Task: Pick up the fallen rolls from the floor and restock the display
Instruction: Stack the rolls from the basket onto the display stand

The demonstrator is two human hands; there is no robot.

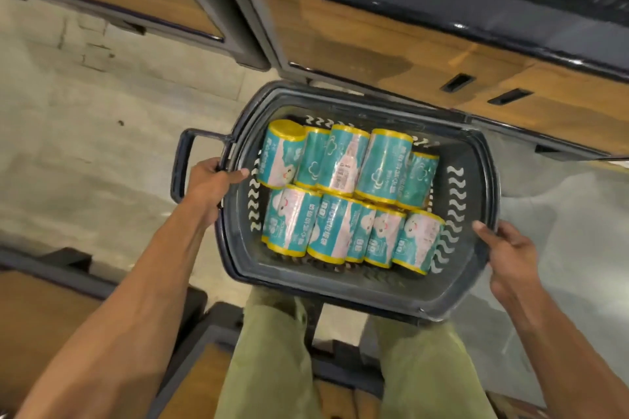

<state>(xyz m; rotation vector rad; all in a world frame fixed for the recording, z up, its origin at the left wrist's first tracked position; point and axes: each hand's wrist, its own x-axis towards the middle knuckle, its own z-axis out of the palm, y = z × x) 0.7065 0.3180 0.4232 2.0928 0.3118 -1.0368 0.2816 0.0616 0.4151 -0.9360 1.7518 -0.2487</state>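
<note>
Carrying a basket (340, 286) of rolls (343, 160): left hand (212, 184) and right hand (507, 248) each grip a side rim. Gathering appears done (no roll shows on the floor (102, 112)); restocking remains. Count: one basket, about eleven rolls, five far, six near.

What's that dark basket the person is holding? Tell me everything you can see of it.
The basket is dark grey and looks like plastic. It is a rounded rectangle with a thick rim and wavy slots cut in its side walls. A loop handle sticks out from its left end. It is held about level. The left hand grips the left rim and the right hand grips the right rim. Inside lie teal rolls with yellow ends, in two rows.
</note>
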